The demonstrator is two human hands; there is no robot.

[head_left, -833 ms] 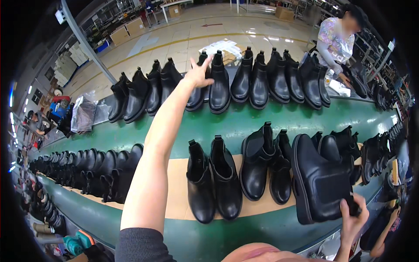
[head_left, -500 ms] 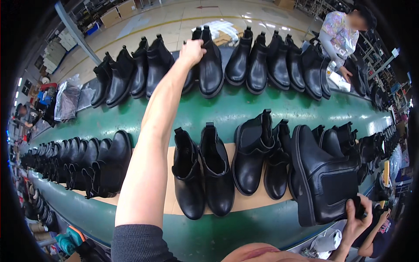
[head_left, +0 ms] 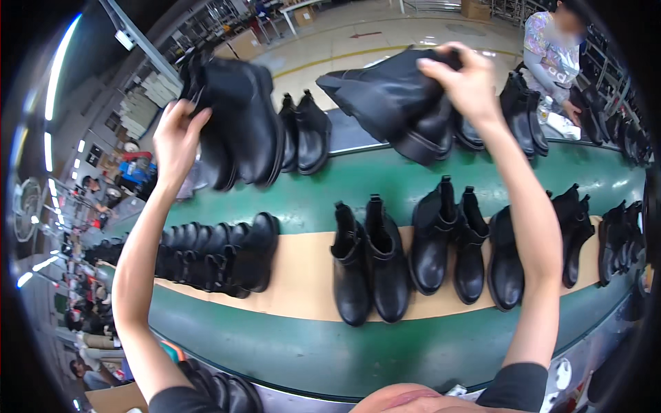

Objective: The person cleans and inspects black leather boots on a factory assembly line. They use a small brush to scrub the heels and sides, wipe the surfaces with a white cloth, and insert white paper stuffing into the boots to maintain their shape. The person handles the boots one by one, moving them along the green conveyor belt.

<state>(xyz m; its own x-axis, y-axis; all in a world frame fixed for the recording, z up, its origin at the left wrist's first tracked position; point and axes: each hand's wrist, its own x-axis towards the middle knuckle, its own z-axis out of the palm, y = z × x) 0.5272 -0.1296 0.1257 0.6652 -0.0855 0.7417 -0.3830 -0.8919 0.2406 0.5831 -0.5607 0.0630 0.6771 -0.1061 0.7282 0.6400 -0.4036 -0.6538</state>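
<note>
Head view: the left hand (head_left: pixel 177 141) grips at least one black boot (head_left: pixel 256 124), the right hand (head_left: pixel 468 79) another, tilted boot (head_left: pixel 389 96), both lifted over the green counter (head_left: pixel 330 354); a slack one-handed grip could drop the tilted boot, scuffing it against the far-row boots (head_left: pixel 313 134)

One left grip (head_left: pixel 175 143), one right grip (head_left: pixel 469 82), over twenty black boots (head_left: pixel 352 283)

Tilted boot (head_left: pixel 389 93) looks slightly blurred
</note>
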